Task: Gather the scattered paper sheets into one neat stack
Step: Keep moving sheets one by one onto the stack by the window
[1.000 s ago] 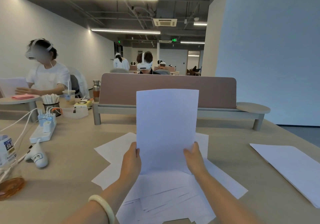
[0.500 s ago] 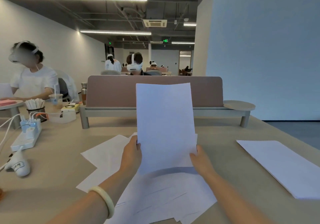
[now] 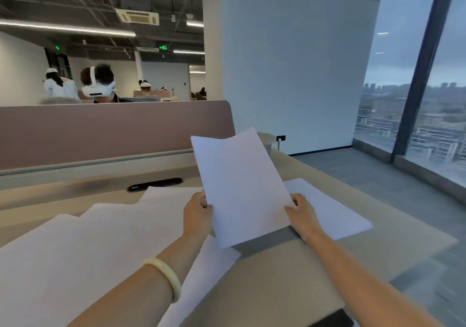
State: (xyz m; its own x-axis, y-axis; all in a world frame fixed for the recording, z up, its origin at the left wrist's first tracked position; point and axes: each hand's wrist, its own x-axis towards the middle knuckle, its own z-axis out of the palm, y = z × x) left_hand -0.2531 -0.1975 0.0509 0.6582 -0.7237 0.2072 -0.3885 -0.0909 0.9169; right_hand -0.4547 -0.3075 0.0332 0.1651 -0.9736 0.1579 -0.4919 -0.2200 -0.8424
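Note:
I hold a white paper sheet (image 3: 242, 188) up off the table, tilted and leaning left. My left hand (image 3: 198, 213) grips its left edge and my right hand (image 3: 301, 214) grips its right edge, thumbs on the front. Behind and under the right hand a paper stack (image 3: 335, 210) lies flat near the table's right side. Several scattered sheets (image 3: 88, 246) overlap across the left half of the beige table (image 3: 277, 276).
A mauve divider panel (image 3: 113, 129) runs along the table's far side, with a black cable slot (image 3: 155, 184) in front of it. The table's right edge drops to a grey floor (image 3: 390, 175) by a large window. A dark object (image 3: 332, 320) sits at the near edge.
The view has swung right, and both hands carried the held sheet rightward to above the separate stack. The scattered sheets now lie to my left.

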